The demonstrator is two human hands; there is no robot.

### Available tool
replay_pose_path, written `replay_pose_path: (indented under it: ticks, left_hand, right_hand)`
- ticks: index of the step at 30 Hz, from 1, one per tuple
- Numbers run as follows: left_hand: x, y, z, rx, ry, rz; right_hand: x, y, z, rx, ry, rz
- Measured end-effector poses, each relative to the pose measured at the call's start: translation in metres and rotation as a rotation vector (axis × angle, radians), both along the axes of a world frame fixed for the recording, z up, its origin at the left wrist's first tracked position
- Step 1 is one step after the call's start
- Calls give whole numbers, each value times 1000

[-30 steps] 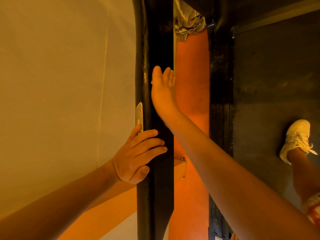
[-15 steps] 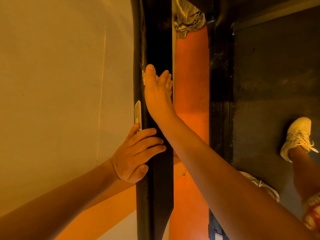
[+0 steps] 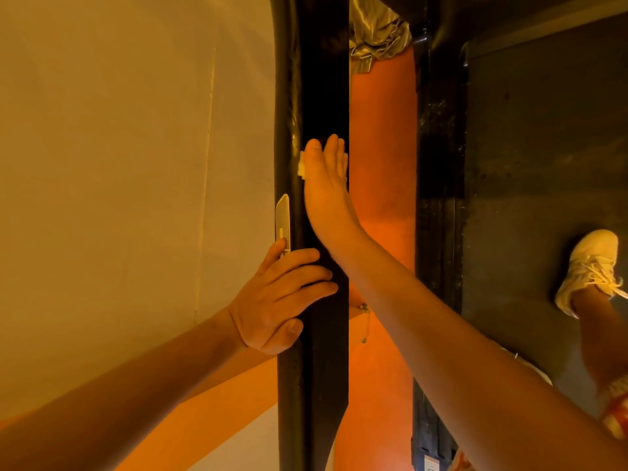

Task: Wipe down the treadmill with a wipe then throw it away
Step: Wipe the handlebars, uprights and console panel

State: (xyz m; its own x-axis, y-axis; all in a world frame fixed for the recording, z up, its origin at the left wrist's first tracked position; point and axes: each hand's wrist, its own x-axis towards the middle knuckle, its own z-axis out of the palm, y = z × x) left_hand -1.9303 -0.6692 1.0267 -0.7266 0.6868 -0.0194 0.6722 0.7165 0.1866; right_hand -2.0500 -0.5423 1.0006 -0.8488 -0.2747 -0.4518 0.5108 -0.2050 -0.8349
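A black treadmill handrail runs straight away from me down the middle of the view. My right hand lies flat on it with straight fingers, pressing a pale wipe against the rail. Only a small edge of the wipe shows, at the left of that hand. Closer to me, my left hand rests across the same rail, fingers laid over its top and thumb at its left side. Its index finger touches a silver tab on the rail's left edge.
A beige wall fills the left. Right of the rail is an orange floor strip, then the treadmill's black side frame and dark belt. My white sneaker stands on the belt. Crumpled silver fabric lies at the top.
My right hand has slid a little along the rail toward me with the wipe, and the wipe's edge now shows at its left. My left hand has stayed put.
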Motion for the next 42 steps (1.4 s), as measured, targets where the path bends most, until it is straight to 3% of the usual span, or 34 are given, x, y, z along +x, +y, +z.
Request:
replay_pose_path:
  ticks: [5,11,16,23,28,34,42]
  left_hand:
    - [2,1,0,-5,16,6]
    - [2,0,-1,12,7,4]
    - [1,-1,-1,4,19,9]
    - [0,1,-1,19,21,-9]
    - [0,1,-1,20,24,-12]
    - [1,0,-3,19,5,-5]
    - [3,0,-3,11,10,16]
  right_hand:
    - [-7,6,-14,58,-107,46]
    - [10,2,-1,0,15,10]
    - [-8,5,-6,49,-90,23]
    - [7,3,-2,18,43,42]
    - [-5,6,-9,79,-67,60]
    - [16,5,2,15,37,60]
    - [-5,4,-6,95,-125,39]
